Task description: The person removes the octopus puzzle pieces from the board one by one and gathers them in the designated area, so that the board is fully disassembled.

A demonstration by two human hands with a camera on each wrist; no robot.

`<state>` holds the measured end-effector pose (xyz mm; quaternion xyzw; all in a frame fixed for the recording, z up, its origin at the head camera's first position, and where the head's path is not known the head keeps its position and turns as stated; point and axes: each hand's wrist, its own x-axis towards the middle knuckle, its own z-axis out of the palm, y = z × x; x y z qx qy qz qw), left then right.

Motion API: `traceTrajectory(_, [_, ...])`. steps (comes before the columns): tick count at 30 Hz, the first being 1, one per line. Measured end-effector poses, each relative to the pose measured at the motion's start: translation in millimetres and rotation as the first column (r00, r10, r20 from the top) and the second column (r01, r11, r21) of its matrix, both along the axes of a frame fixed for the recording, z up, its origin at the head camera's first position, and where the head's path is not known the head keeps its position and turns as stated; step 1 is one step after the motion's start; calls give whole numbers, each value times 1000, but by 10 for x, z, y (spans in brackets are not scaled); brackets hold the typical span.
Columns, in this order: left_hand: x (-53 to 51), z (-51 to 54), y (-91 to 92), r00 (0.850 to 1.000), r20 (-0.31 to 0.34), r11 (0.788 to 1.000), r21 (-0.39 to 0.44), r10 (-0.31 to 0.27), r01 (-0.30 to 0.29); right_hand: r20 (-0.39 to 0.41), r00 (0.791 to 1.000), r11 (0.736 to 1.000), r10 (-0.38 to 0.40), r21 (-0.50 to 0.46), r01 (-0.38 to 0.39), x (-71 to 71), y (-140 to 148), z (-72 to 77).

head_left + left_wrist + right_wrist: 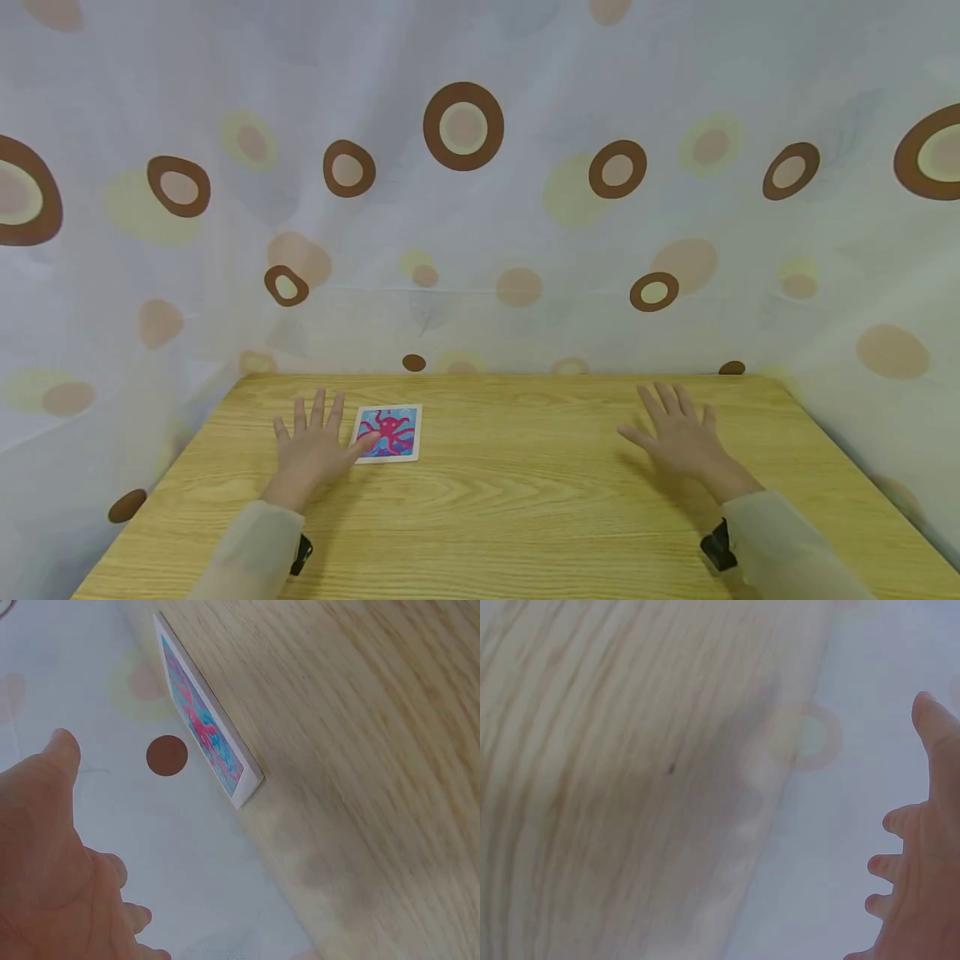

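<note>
Noting octopus card on tabletop, left of ctr in lower half of head frame. Lying flat, pic side up, showing pink octopus on blue/purple w/ white border. Looking approx. square, foreshortened, so can't be naming a long axis for sure. Running diag. in L wrist frame, from upper left toward ctr, and showing a bit of thickness at edge.

Seeing L hand just left of card & slightly lower in head frame. Spreading fingers toward top of frame, poking thumb out to right, gripping nothing. Overlapping card's lower-left part w/ thumb in head view, but showing a gap betw. thumb and card in L wrist view, so reading as apart, not touching. Casting shadow on tabletop, prob. hovering.

Seeing R hand right of ctr, lower half of head frame, well apart from card. Also spreading fingers, toward upper left; aiming thumb left, holding nothing.

Reckoning L hand as nearer by a lot: finding card right of it, on thumb side, and far to left of R hand, thumb side too. Not spotting card in R wrist frame; getting only tabletop at left, hand at lower right, pale spotted backdrop beyond. Wearing pale sleeves on both arms, entering head frame from bottom.
</note>
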<state>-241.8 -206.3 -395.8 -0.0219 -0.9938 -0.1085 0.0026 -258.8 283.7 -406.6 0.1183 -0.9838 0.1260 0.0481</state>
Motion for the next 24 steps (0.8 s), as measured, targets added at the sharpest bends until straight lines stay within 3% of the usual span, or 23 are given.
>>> traceTrajectory(14, [-1, -16, -82, 1000, -14, 1000, 30, 10, -9, -41, 996, 997, 74, -14, -74, -110, -296, 121])
traceTrajectory(24, [-35, -39, -157, 994, -88, 998, 7, -61, 62, -48, 986, 986, 162, -43, -164, -242, -707, 191])
